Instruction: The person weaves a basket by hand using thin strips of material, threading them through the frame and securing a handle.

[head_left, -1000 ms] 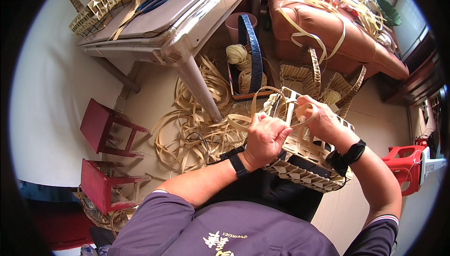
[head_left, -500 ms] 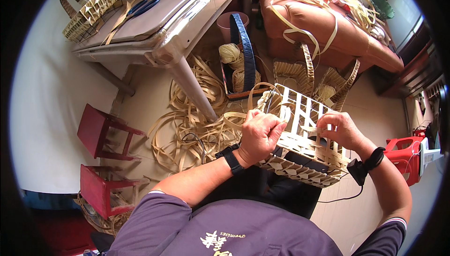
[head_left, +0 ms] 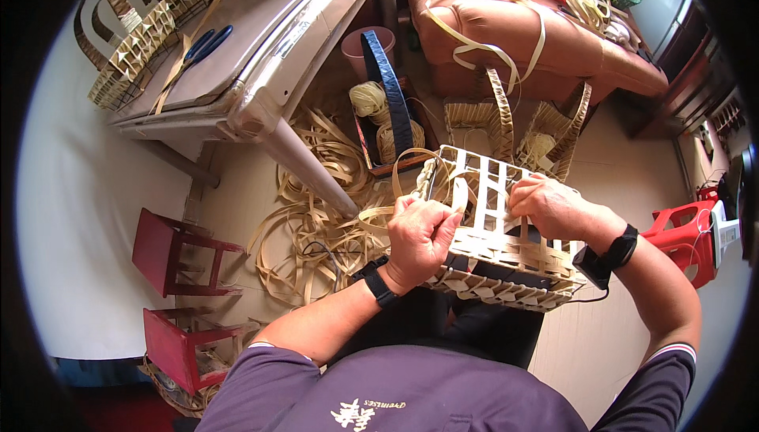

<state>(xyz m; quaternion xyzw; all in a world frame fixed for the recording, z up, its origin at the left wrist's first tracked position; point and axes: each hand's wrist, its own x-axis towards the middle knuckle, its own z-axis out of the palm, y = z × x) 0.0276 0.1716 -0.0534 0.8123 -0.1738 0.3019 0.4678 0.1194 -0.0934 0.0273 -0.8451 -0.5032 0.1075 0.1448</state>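
A pale woven basket [head_left: 514,288] rests on its side on my lap, an open lattice of flat strips across its upper face. My left hand [head_left: 421,238] is closed in a fist at the lattice's left edge, gripping a flat cream weaving strip [head_left: 460,195] that stands up by the thumb and loops off to the left. On the right of the lattice, my right hand [head_left: 549,207] is closed with fingertips pinched at the strips. What lies between those fingertips is hidden. A dark inside shows through the gaps of the weave.
Loose strips [head_left: 312,226] are heaped on the floor left of the basket. Ahead stand a blue-handled basket [head_left: 387,92] with twine balls and two woven baskets [head_left: 478,120]. A table [head_left: 261,60] holding scissors [head_left: 207,45], red stools [head_left: 162,254], and a strip-covered sofa [head_left: 506,37] surround me.
My view has shifted a little. The right hand has moved left and slightly inward over the lattice, its fingers more closed. The left hand keeps its grip on the strip.
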